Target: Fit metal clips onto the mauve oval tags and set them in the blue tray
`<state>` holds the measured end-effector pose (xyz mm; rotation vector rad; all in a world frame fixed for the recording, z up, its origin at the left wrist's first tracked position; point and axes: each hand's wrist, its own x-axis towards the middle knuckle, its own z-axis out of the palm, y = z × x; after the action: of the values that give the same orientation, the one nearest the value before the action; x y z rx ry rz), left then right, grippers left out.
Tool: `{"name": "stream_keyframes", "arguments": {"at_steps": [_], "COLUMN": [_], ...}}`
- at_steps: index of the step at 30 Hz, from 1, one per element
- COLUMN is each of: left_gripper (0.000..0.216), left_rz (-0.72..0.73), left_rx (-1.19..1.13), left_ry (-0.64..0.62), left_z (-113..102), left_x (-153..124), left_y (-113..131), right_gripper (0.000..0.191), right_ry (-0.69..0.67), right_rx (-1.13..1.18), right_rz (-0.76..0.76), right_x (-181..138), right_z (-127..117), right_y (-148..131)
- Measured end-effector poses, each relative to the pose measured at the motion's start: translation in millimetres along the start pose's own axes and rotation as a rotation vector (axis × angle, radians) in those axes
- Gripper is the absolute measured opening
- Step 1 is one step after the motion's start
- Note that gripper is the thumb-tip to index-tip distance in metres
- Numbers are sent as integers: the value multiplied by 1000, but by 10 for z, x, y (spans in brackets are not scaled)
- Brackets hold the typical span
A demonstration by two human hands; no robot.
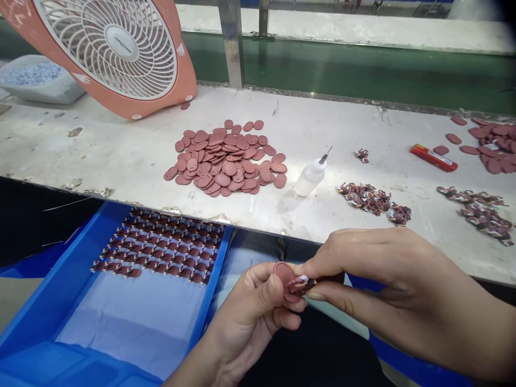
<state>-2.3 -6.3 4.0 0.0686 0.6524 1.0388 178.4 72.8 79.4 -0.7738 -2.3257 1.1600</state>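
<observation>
Both hands meet low in the middle of the frame. Left hand (pixel 258 306) has its thumb and fingers clamped on a reddish disc (pixel 284 273), and right hand (pixel 387 285) pinches a small dark piece (pixel 305 282) touching it. Disc pile (pixel 226 161) and bottle (pixel 308 177) are mid-frame on the bench (pixel 121 156), tray (pixel 48 301) lower left.

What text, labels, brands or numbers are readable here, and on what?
No text is readable.
Fan hub: dark mark, too blurred to read.
Red stick: any print too small to tell.
Bottle: no label shows.
Oval piece in left hand, dark part in right hand: no readable marks.
</observation>
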Motion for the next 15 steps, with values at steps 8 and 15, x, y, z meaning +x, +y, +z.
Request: {"name": "stream_keyframes", "arguments": {"at_steps": [8, 15], "left_gripper": [24, 26], "left_rz": [-3, 52], "left_rx": [11, 53], "left_ry": [-4, -20], "left_z": [-4, 45], "left_x": [-4, -22], "left_y": [0, 21], "right_gripper": [12, 9], "right_ry": [-62, -78], "right_rx": [-24, -105], "right_rz": [0, -66], "right_x": [11, -7], "right_z": [-7, 10], "right_y": [-28, -47]}}
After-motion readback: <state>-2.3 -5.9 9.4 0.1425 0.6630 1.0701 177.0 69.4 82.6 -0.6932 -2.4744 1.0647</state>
